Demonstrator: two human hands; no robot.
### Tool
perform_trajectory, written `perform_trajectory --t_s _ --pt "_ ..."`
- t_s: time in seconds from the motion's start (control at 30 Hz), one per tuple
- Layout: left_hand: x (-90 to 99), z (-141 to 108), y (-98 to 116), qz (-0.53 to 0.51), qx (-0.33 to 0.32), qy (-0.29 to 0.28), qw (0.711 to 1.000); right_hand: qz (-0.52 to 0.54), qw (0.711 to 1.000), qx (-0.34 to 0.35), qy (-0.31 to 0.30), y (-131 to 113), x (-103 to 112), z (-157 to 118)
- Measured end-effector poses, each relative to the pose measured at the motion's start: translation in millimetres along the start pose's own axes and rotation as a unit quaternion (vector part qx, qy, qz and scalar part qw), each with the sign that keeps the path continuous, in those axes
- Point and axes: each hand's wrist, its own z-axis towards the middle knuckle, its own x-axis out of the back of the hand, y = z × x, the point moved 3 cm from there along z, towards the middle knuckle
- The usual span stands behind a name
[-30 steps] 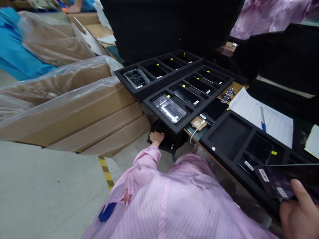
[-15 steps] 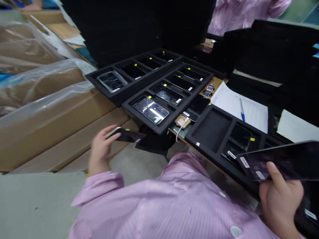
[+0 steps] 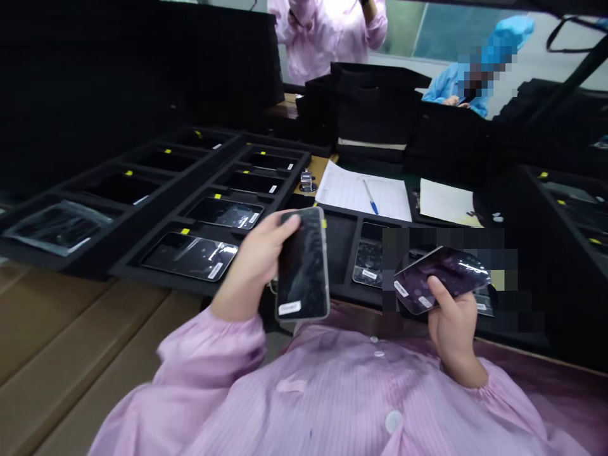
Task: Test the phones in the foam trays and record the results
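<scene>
As the left hand (image 3: 263, 250) grips a labelled smartphone (image 3: 304, 269) at center, head view shows the right hand (image 3: 453, 316) grasping a glossy dark panel (image 3: 456, 269) | handling appears midway, neither piece set down | four smartphones (image 3: 192, 255) lie seated in a black foam tray (image 3: 130, 270), left

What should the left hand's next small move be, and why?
Probably ease the phone rightward toward the tray compartment: the left hand already grips it just left of there in view, that compartment's dark floor shows, and the right hand is occupied with a glossy panel.
</scene>
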Motion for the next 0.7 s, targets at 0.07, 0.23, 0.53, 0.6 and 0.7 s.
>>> perform_trajectory --t_s 0.07,0.23,0.53,0.6,0.7 --pt "-41.8 37 -7 0.050 0.027 -0.065 0.996 0.004 1.000 0.000 0.007 -1 6 -1" --pt "-83.8 85 -21 0.122 -0.020 -0.101 0.987 -0.039 0.999 -0.009 -0.013 3 20 2" --pt "-41.0 1 -19 0.232 -0.135 -0.117 0.956 -0.087 0.996 -0.016 -0.022 3 41 11" --pt "-13.0 -18 -27 0.253 -0.157 -0.066 0.952 -0.087 0.996 0.012 0.024 -6 56 19" --pt "16.9 -37 -46 0.201 -0.237 0.000 0.951 -0.057 0.991 0.044 0.112 -20 81 36"
